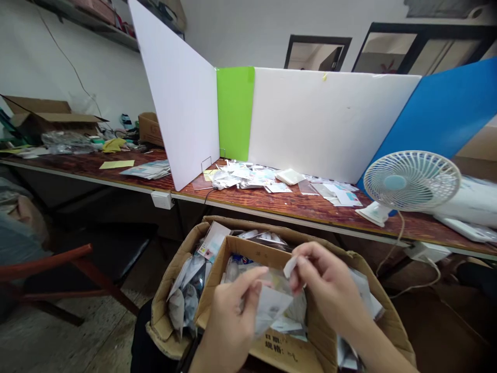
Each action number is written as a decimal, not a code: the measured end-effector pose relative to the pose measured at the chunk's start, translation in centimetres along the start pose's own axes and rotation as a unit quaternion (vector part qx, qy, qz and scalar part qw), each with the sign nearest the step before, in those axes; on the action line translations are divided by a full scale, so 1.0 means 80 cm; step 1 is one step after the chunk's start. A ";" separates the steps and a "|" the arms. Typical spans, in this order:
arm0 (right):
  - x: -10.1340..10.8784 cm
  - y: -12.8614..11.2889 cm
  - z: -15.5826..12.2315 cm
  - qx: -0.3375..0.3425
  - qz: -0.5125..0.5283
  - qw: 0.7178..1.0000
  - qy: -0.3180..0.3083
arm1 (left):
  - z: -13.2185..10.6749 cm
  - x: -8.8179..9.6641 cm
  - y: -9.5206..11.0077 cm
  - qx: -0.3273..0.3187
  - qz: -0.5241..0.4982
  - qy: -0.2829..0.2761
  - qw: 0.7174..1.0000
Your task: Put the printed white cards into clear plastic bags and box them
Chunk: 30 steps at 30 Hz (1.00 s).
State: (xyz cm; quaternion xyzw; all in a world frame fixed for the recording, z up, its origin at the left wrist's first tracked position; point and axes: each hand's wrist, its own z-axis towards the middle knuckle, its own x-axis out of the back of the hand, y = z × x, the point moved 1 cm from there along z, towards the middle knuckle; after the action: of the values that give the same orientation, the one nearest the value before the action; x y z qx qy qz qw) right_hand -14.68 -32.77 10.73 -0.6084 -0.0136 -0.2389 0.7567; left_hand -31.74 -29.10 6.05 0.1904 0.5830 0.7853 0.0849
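Note:
My left hand (233, 316) pinches a clear plastic bag (269, 306) with a white card or paper in it, between thumb and forefinger. A small white piece (289, 267), perhaps a paper strip, is between the fingertips of my right hand (326, 287), close above the bag. Both hands are over a small cardboard box (260, 249), which holds more packets and papers. This box sits inside a larger cardboard box (163, 326) filled with bagged cards, one packet (214, 241) standing up at the rear left. The bag is slightly blurred, and my fingers hide part of it.
Behind the boxes stands a dark red wooden table (264, 202) strewn with bagged cards (248, 176). White, green and blue panels (330, 119) enclose it. A white fan (411, 181) stands at right, its cord hanging down. A wooden chair (58, 264) is at left.

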 end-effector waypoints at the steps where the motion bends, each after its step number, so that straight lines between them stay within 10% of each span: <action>1: 0.008 0.010 0.003 -0.027 0.079 0.995 0.052 | 0.001 0.006 -0.009 0.041 -0.040 0.021 0.998; 6: 0.024 0.086 -0.009 0.012 0.121 0.953 0.278 | 0.003 0.048 -0.063 0.207 -0.239 0.157 0.936; 9: -0.007 0.137 -0.031 0.048 -0.144 0.981 0.119 | 0.000 0.059 -0.079 0.243 -0.283 0.194 0.907; 13: -0.045 0.173 -0.050 0.033 -0.229 0.973 -0.004 | -0.006 0.046 -0.076 0.257 -0.304 0.194 0.897; 19: -0.049 0.124 -0.054 -0.076 -0.035 0.995 -0.053 | -0.023 0.016 -0.065 0.270 -0.316 0.151 0.897; 22: -0.050 0.096 -0.064 -0.169 0.150 0.968 -0.108 | -0.034 0.009 -0.058 0.289 -0.313 0.121 0.896; 30: -0.043 0.103 -0.129 -0.303 0.251 0.917 -0.069 | -0.081 0.023 -0.052 0.390 -0.292 -0.034 0.873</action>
State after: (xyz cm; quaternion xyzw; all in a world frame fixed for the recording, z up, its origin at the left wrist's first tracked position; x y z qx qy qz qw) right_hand -17.41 -39.98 -0.54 -0.8072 0.1605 0.0087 0.5679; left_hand -36.41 -32.91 0.85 0.0556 0.8678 0.4265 0.2490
